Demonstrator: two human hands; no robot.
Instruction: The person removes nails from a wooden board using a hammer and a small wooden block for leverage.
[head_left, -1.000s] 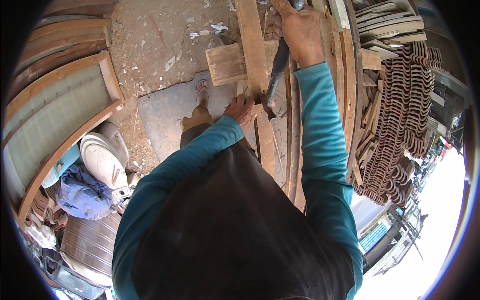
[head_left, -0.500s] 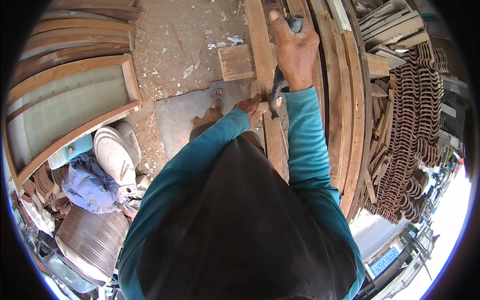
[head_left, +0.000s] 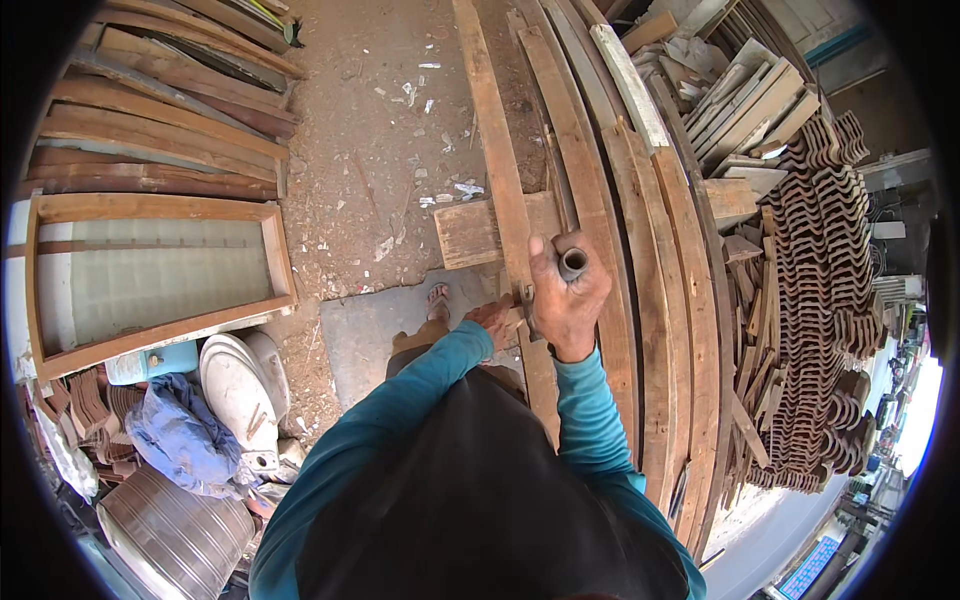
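My right hand (head_left: 572, 300) is closed around the upright handle of a metal tool that looks like a hammer (head_left: 573, 262). The handle ends in a hollow tube pointing up at me. Most of the tool's head is hidden under my fist, but a bit of its metal shows against a long narrow wooden beam (head_left: 500, 150). On the beam's left side, my left hand (head_left: 488, 318) has its fingers closed on a small pale wood piece (head_left: 515, 320), next to the tool's head. The beam passes over a short, wide board (head_left: 468, 235).
Long timbers (head_left: 650, 300) lie side by side on the right. Beyond them are stacked roof tiles (head_left: 815, 300) and wood scraps (head_left: 757, 320). A framed glass panel (head_left: 280, 255), a white toilet part (head_left: 235, 385) and a blue plastic bundle (head_left: 180, 430) are on the left. My foot (head_left: 438, 300) stands on a grey sheet (head_left: 350, 345).
My right hand has swung the tool's handle back toward me, from a far-leaning position to nearly upright. My left hand stays by the beam. The view has shifted, showing more ground ahead.
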